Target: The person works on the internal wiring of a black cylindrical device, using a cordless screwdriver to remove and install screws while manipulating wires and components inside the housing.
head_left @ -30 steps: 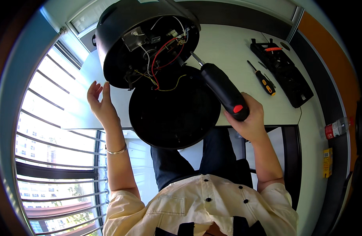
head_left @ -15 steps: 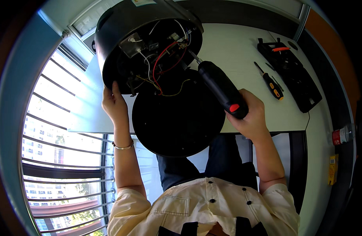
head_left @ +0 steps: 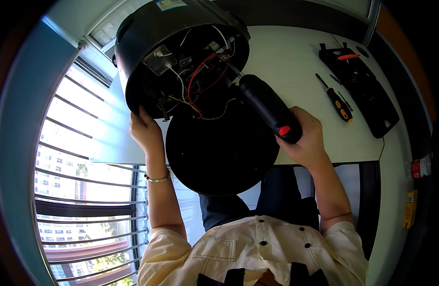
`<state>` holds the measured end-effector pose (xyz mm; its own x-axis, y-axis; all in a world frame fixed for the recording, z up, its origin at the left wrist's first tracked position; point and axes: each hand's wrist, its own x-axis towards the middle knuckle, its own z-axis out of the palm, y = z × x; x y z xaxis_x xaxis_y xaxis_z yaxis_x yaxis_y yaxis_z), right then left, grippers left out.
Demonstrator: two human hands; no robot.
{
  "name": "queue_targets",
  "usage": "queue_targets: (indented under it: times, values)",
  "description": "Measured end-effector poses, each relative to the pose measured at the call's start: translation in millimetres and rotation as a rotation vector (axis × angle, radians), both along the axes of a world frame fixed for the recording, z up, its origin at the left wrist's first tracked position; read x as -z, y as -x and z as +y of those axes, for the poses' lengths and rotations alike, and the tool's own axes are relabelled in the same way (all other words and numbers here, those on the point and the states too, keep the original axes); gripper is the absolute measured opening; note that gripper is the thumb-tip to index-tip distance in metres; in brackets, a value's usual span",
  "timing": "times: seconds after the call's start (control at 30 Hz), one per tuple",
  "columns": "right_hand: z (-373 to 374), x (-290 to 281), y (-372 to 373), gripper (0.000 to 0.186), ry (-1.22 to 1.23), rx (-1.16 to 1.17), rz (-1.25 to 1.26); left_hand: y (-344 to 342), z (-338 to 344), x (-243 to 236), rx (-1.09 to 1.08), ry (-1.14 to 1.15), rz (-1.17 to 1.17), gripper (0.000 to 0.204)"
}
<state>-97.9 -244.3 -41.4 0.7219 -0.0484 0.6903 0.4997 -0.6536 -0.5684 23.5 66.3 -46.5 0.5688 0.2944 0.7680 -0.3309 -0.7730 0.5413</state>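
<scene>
Counter (head_left: 291,57) is running ahead of both hands, carrying the lot. Round dark cooker (head_left: 143,52) is lying tipped ahead of and between the hands, open underside facing the person, probably so the insides can be seen and reached. Left hand (head_left: 147,132) is gripping its lower rim, thumb over the edge, fingers mostly hidden; looks like that's steadying the shell.

Round black cover (head_left: 219,157) is sitting between the hands, overhanging the counter edge above the lap. A yellow wire (head_left: 219,117) is linking it to the cooker, which is likely why it's being kept close.

Black tool case (head_left: 369,102) is lying right of and ahead of the right hand (head_left: 303,136), off the working spot. That hand is wrapping the back end of a power screwdriver (head_left: 267,105), shaft pointing ahead-left into the cooker; tip contact: can't tell.

Bottle (head_left: 416,168) is resting well right of the right hand. Small screwdriver (head_left: 341,105) is lying between that hand and the case, presumably within easy reach. Yellow box (head_left: 410,209) is sitting right and nearer the person. Red wire (head_left: 191,81) is looping inside the cooker, ahead of the left hand and to its right.
</scene>
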Motion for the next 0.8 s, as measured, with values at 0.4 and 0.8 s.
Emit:
queue_targets:
  times: [0.4,0.8]
  values:
    - [-1.6,4.1,-5.4,0.027,-0.01,0.001,0.003,2.2,-1.5,-1.5,-0.012,-0.038,0.008,0.022]
    - [-0.4,7.4,-7.0,0.026,-0.041,-0.033,0.038,2.1,-0.1,-0.1,-0.009,-0.013,0.028,0.022]
